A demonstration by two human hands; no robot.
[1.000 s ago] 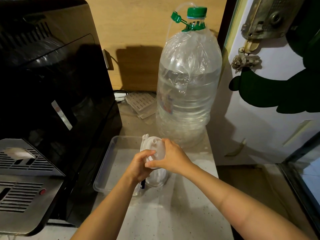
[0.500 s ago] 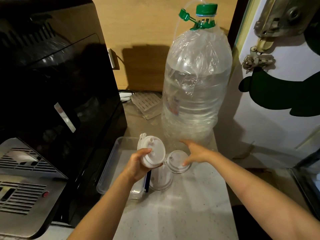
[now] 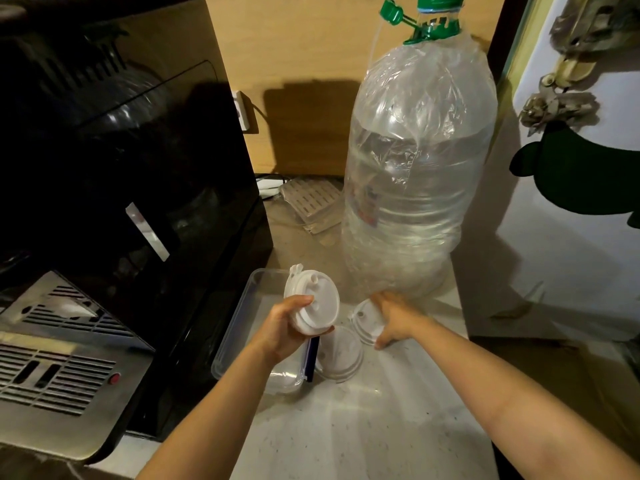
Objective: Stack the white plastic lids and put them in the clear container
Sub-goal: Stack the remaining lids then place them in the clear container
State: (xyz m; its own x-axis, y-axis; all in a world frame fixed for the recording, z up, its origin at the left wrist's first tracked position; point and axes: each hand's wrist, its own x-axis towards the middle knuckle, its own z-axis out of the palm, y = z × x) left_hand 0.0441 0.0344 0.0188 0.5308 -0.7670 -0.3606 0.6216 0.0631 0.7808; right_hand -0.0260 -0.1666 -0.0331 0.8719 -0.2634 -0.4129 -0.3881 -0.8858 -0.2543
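Note:
My left hand (image 3: 284, 327) holds a small stack of white plastic lids (image 3: 313, 301), tilted, above the right edge of the clear container (image 3: 239, 320). The container is a shallow clear rectangular tub lying on the pale counter beside the black machine. My right hand (image 3: 394, 318) rests on another white lid (image 3: 365, 323) that lies on the counter at the foot of the big water bottle, fingers curled over its rim. A third lid (image 3: 341, 356) lies flat on the counter between my two hands.
A large clear water bottle (image 3: 415, 174) with a green cap stands right behind the lids. A black coffee machine (image 3: 121, 174) with a metal drip tray (image 3: 52, 358) fills the left side. A white wall with green shapes (image 3: 571, 174) bounds the right, and the counter edge (image 3: 485, 427) drops off there.
My right hand left the stack, reached right to the lid by the bottle and now grips it. The left hand keeps the stack in about the same place.

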